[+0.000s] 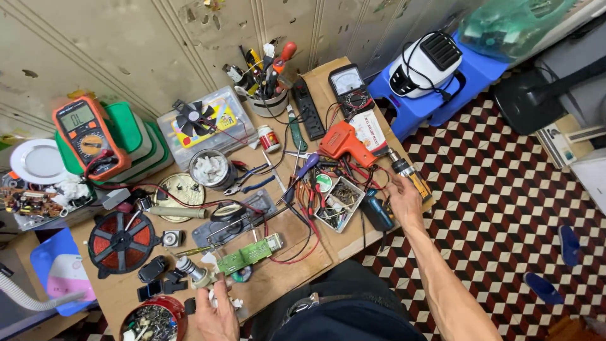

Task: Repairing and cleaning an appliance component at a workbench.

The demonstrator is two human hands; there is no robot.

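- Left hand (218, 309) at the near edge of the counter (287, 278), fingers pinching a green circuit board (249, 254).
- Right hand (404, 199) closed on a yellow-black tool (410, 175) at the counter's right edge.
- Orange soldering gun (341, 142), parts box (338, 203), pliers (249, 180) and wires crowd between.

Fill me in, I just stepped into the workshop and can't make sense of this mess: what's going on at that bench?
A person sits at a cluttered wooden workbench. Their left hand pinches a small white part beside a green circuit board at the near edge. Their right hand reaches to the bench's right edge, touching a yellow-and-black cylindrical tool. An orange soldering gun, pliers and an orange multimeter lie around.
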